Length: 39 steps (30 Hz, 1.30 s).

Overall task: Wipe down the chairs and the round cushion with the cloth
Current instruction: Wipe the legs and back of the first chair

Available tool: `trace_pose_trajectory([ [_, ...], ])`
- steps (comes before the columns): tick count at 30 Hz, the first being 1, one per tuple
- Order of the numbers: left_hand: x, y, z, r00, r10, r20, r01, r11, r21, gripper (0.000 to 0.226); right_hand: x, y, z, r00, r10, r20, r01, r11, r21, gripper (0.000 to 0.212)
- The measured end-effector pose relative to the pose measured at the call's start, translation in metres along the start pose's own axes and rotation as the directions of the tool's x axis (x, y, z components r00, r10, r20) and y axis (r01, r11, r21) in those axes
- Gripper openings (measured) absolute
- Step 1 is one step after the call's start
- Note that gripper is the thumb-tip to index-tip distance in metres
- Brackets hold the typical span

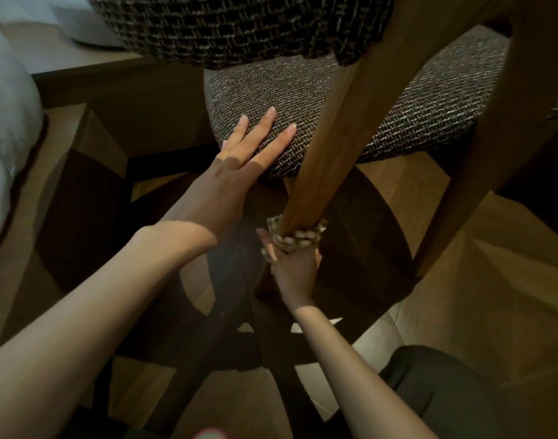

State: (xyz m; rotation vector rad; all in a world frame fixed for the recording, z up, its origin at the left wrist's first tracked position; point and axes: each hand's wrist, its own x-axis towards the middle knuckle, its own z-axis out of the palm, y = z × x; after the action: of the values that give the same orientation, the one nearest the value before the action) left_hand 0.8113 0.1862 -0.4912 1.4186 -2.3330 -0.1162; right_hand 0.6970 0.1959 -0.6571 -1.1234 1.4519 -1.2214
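1. My left hand (227, 182) lies flat on the woven chair seat (382, 115), with the fingers straight and spread wide.
2. My right hand (295, 267) is lower down, curled tight round the patterned cloth (298, 237).
3. The cloth is wrapped round the wooden leg (328, 147), just under the seat's edge.
4. The wood floor (493, 280) is below, and white bedding (5, 122) is on my left.

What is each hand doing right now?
Left hand: open, flat on the chair seat.
Right hand: closed on the cloth around the chair leg.
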Motion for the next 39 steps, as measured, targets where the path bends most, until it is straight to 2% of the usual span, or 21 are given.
trace_pose_trajectory([
  [2, -0.002, 0.000, 0.004, 1.000, -0.012, -0.021, 0.013, 1.000, 0.020, 0.101, -0.003, 0.011, 0.007, 0.998, -0.026, -0.050, 0.025, 1.000, -0.008, 0.078],
  [4, -0.002, 0.001, 0.007, 0.999, -0.017, -0.038, 0.019, 0.999, 0.049, 0.102, -0.005, 0.020, 0.015, 0.993, -0.044, -0.108, 0.044, 0.999, -0.004, 0.082],
  [7, -0.003, -0.001, 0.009, 0.999, -0.014, -0.039, 0.017, 0.997, 0.080, 0.106, -0.010, 0.035, 0.027, 0.987, -0.068, -0.147, 0.071, 0.997, 0.012, 0.076],
  [9, -0.003, -0.001, 0.010, 0.999, -0.005, -0.052, 0.009, 0.997, 0.080, 0.103, -0.009, 0.048, 0.030, 0.989, -0.025, -0.149, 0.034, 0.998, 0.055, 0.065],
  [11, -0.003, -0.002, 0.010, 0.998, 0.004, -0.055, 0.000, 0.997, 0.079, 0.099, -0.007, 0.062, 0.031, 0.997, 0.067, -0.040, -0.065, 0.996, 0.056, 0.049],
  [13, -0.003, -0.001, 0.010, 0.999, -0.004, -0.054, 0.007, 0.998, 0.069, 0.097, -0.006, 0.073, 0.027, 0.977, 0.167, 0.135, -0.170, 0.985, 0.014, 0.030],
  [16, -0.003, 0.001, 0.009, 0.998, -0.022, -0.055, 0.026, 0.998, 0.063, 0.097, -0.003, 0.072, 0.018, 0.940, 0.233, 0.249, -0.226, 0.972, -0.057, 0.034],
  [19, -0.002, 0.003, 0.009, 0.998, -0.033, -0.051, 0.036, 0.998, 0.057, 0.100, -0.007, 0.062, 0.014, 0.912, 0.262, 0.316, -0.245, 0.965, -0.091, 0.056],
  [21, -0.002, 0.003, 0.008, 0.998, -0.031, -0.053, 0.034, 0.998, 0.051, 0.098, -0.016, 0.054, 0.012, 0.936, 0.197, 0.291, -0.165, 0.978, -0.129, 0.077],
  [23, -0.002, 0.004, 0.008, 0.998, -0.029, -0.057, 0.032, 0.998, 0.051, 0.096, -0.024, 0.036, 0.010, 0.973, 0.094, 0.213, -0.077, 0.993, -0.088, 0.103],
  [25, -0.002, 0.004, 0.008, 0.998, -0.038, -0.056, 0.040, 0.998, 0.042, 0.096, -0.025, 0.009, 0.008, 0.988, 0.086, 0.131, -0.081, 0.996, -0.044, 0.125],
  [26, -0.002, 0.004, 0.008, 0.998, -0.040, -0.052, 0.042, 0.998, 0.037, 0.097, -0.023, -0.005, 0.008, 0.990, 0.103, 0.093, -0.102, 0.995, -0.024, 0.128],
  [29, -0.002, 0.004, 0.008, 0.999, -0.033, -0.044, 0.035, 0.999, 0.039, 0.097, -0.018, -0.041, 0.007, 0.992, 0.124, -0.012, -0.120, 0.982, 0.149, 0.112],
  [31, -0.002, 0.003, 0.007, 0.999, -0.025, -0.039, 0.026, 0.999, 0.036, 0.095, -0.021, -0.059, 0.003, 0.994, 0.001, -0.107, 0.022, 0.978, 0.208, 0.105],
  [33, -0.001, 0.003, 0.008, 0.999, -0.020, -0.032, 0.021, 0.999, 0.028, 0.094, -0.024, -0.066, -0.005, 0.953, -0.237, -0.186, 0.271, 0.945, 0.185, 0.080],
  [35, -0.001, 0.003, 0.009, 0.999, -0.017, -0.032, 0.018, 1.000, 0.024, 0.093, -0.022, -0.066, -0.012, 0.900, -0.396, -0.182, 0.423, 0.894, 0.148, 0.056],
  [37, -0.001, 0.003, 0.010, 0.999, -0.012, -0.043, 0.013, 1.000, 0.021, 0.092, -0.013, -0.062, -0.018, 0.882, -0.441, -0.168, 0.460, 0.882, 0.104, 0.053],
  [39, -0.002, 0.004, 0.011, 0.999, -0.014, -0.046, 0.014, 1.000, 0.015, 0.091, -0.005, -0.056, -0.021, 0.877, -0.462, -0.134, 0.472, 0.879, 0.059, 0.059],
])
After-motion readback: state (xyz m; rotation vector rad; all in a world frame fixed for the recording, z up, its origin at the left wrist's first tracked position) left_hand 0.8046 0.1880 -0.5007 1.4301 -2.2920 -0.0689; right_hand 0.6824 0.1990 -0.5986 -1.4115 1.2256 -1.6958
